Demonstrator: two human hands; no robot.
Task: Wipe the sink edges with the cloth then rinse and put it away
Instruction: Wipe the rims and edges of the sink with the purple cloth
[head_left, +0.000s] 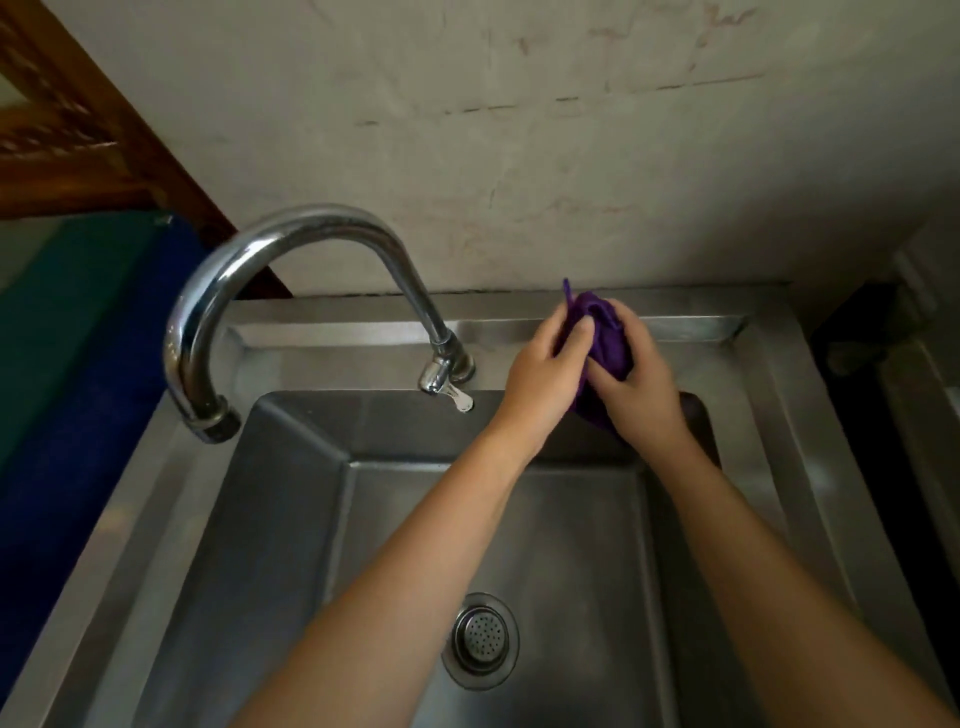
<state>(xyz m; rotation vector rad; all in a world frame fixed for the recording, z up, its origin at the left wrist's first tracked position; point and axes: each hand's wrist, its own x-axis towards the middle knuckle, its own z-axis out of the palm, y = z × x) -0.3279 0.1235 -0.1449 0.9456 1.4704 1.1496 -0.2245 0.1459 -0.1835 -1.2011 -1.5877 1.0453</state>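
A bunched purple cloth (605, 338) is held between both my hands above the back right edge of the steel sink (332, 335). My left hand (545, 374) grips its left side, thumb pressed on the fabric. My right hand (641, 376) wraps its right side, and a tail of cloth hangs below it toward the basin. One corner of the cloth sticks up near the wall. The chrome faucet (291, 244) arches to the left with its spout over the sink's left rim; no water is visible.
The faucet handle (452, 392) sits at the back rim, left of my hands. A drain strainer (480, 639) lies in the basin floor. A stained wall rises behind the sink. A dark gap and another steel surface (930, 415) lie to the right, blue-green material to the left.
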